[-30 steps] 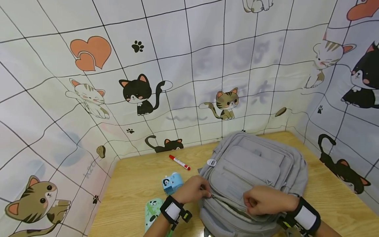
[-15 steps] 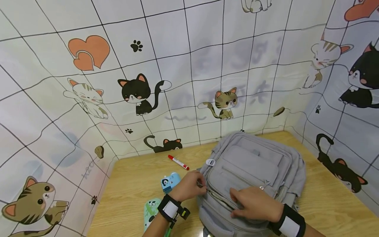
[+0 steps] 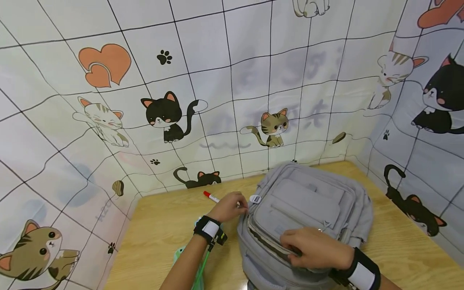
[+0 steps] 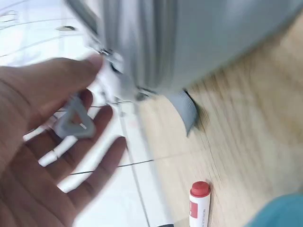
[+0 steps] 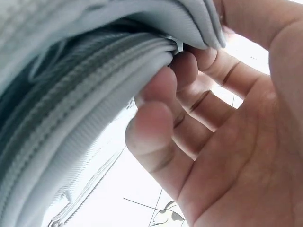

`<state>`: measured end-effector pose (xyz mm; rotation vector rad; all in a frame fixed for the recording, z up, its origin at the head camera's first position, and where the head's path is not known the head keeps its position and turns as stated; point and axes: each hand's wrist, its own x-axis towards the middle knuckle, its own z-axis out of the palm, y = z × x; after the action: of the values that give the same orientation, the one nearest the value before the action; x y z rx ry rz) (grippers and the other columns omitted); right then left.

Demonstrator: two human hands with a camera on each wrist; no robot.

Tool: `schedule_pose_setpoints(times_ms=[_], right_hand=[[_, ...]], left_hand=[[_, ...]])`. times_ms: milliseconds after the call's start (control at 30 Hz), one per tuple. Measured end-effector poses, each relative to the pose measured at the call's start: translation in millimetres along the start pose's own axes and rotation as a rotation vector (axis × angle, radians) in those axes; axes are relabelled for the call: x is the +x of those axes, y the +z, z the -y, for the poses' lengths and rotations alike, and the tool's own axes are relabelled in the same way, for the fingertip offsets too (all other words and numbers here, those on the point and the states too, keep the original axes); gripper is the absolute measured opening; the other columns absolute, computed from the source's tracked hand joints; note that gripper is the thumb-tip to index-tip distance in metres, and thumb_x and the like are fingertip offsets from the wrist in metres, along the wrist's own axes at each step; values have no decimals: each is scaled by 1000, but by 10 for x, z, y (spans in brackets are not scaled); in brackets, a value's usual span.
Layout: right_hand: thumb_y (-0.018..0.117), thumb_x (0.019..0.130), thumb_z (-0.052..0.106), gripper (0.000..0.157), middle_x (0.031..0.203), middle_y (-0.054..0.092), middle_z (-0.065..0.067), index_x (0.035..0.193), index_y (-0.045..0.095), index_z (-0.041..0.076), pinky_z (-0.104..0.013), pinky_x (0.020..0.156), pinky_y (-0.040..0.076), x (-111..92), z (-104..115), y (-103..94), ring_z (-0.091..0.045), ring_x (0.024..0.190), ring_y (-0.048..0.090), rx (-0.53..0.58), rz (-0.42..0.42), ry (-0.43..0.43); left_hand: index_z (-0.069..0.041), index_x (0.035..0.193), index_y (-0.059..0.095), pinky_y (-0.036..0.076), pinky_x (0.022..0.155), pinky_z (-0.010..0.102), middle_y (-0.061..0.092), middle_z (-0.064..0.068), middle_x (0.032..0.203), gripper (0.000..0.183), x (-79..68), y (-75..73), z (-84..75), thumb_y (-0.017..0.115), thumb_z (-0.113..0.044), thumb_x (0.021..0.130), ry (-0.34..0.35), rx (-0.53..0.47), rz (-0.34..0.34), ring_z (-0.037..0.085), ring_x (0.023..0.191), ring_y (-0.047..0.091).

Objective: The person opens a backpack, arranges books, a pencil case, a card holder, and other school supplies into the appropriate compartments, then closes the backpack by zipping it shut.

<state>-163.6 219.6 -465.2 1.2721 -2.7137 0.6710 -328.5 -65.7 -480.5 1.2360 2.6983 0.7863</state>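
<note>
A grey backpack (image 3: pixel 308 201) lies on the table with a zipped compartment partly open along its near left side. At its upper left edge my left hand (image 3: pixel 229 207) pinches the zip slider between thumb and index finger. In the left wrist view a grey triangular zip pull (image 4: pixel 64 128) hangs inside that hand, the other fingers loosely bent. My right hand (image 3: pixel 315 247) grips the fabric edge of the opening with curled fingers. The right wrist view shows zipper teeth (image 5: pixel 71 106) along the parted edge beside the fingertips. The compartment's contents are hidden.
A red-capped marker (image 3: pixel 210 196) lies behind my left hand. A green case (image 3: pixel 179 253) is mostly covered by my left forearm, and a blue object (image 3: pixel 197 221) peeks out behind the wrist. Cat-printed sheeting (image 3: pixel 203 80) stands around the wooden table (image 3: pixel 156 225).
My left hand has moved up along the backpack's left edge, and the zipped opening has widened and lengthened. My right hand has shifted left along the opening and now grips its edge.
</note>
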Motion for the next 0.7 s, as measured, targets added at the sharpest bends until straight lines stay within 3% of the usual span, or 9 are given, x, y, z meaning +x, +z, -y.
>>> schedule_pose_setpoints(times_ms=[233,400,533,700], right_hand=[[81,80,8,36,74,40,14,82,49,23,-6,57,22,42,0,82,13,65,24,5,2,-93],[81,81,10,35,75,37,15,83,49,23,-6,57,18,39,-6,103,12,63,20,-2,27,-105],[80,81,8,36,75,34,14,82,47,22,-9,56,17,11,-19,95,10,62,16,0,37,-98],[79,82,7,36,74,32,13,82,45,20,-10,55,16,-11,-43,95,10,63,12,14,42,-83]], left_hand=[[-10,98,79,51,81,27,65,2,99,6,363,69,151,79,-17,98,110,33,58,14,90,59],[-9,100,76,56,86,29,69,5,104,6,599,89,139,75,-15,101,124,38,81,19,98,69],[-10,102,75,57,86,28,75,4,103,6,844,89,78,71,-14,103,152,133,115,16,96,72],[-12,106,76,55,81,25,77,2,103,8,1109,67,-3,70,-15,105,101,194,168,11,87,70]])
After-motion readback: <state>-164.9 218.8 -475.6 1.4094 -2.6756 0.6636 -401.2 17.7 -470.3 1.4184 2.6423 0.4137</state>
